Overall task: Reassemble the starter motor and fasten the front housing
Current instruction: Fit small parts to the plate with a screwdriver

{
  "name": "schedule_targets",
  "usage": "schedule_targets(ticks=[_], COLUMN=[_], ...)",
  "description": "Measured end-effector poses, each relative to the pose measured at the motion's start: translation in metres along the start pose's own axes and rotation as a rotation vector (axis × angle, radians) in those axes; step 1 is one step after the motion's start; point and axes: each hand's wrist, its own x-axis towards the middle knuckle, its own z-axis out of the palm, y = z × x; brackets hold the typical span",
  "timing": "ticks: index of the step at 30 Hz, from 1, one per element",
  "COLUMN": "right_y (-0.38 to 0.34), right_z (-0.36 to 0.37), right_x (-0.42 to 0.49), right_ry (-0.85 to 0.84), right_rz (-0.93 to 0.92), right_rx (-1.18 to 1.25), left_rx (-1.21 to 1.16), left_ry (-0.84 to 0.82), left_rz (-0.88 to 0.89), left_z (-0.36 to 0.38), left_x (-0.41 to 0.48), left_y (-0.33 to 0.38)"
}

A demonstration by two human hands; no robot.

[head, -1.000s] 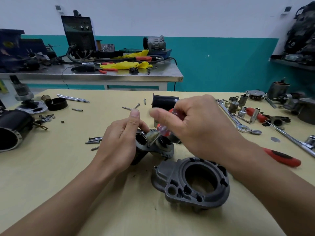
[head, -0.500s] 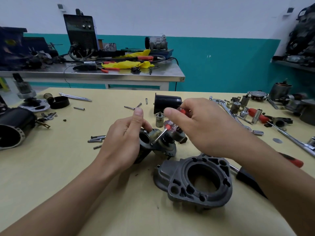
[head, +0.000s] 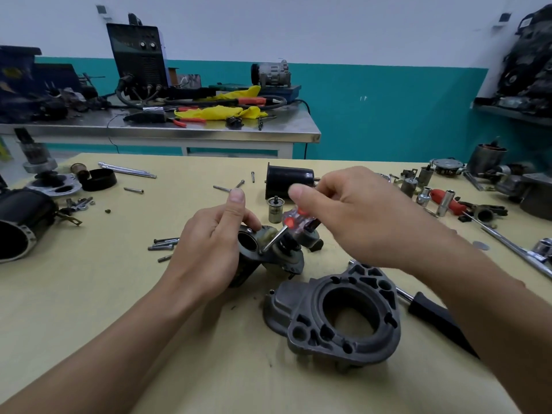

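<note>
My left hand (head: pixel 209 243) grips a grey starter motor body (head: pixel 277 252) resting on the yellow table, thumb raised above it. My right hand (head: pixel 358 216) holds a small screwdriver (head: pixel 291 224) with a clear and red handle; its metal tip touches the face of the motor body beside a round bore. The grey cast front housing (head: pixel 337 315) lies loose on the table just in front of the motor body, its wide opening facing up. A small metal cylinder (head: pixel 275 210) stands behind the motor body.
Loose bolts (head: pixel 164 244) lie left of my left hand. A black motor casing (head: pixel 21 222) is at the far left, a black cylinder (head: pixel 288 177) behind my hands. Sockets, a ratchet (head: pixel 519 249) and red-handled tools (head: pixel 448 201) crowd the right. A black handle (head: pixel 439 321) lies right of the housing.
My right hand has lowered the screwdriver so its tip rests on the motor body's face; before, it was held higher and blurred. My left hand stays on the body.
</note>
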Motion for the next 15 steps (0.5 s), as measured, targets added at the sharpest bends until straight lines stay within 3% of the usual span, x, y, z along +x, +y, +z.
schedule_targets(ticks=[3,6,15], right_y=[-0.002,0.000,0.000], right_z=[0.010,0.011,-0.004], right_x=[0.001,0.002,-0.003], right_ry=[0.118,0.118,-0.171], right_rz=[0.032,0.014,0.029], right_rx=[-0.077,-0.050,0.077], left_rx=[0.010,0.011,0.002], left_ry=[0.010,0.012,0.012], left_rz=[0.002,0.001,-0.007], left_z=[0.000,0.000,0.000], left_x=[0.000,0.001,0.001], left_y=[0.000,0.001,0.002])
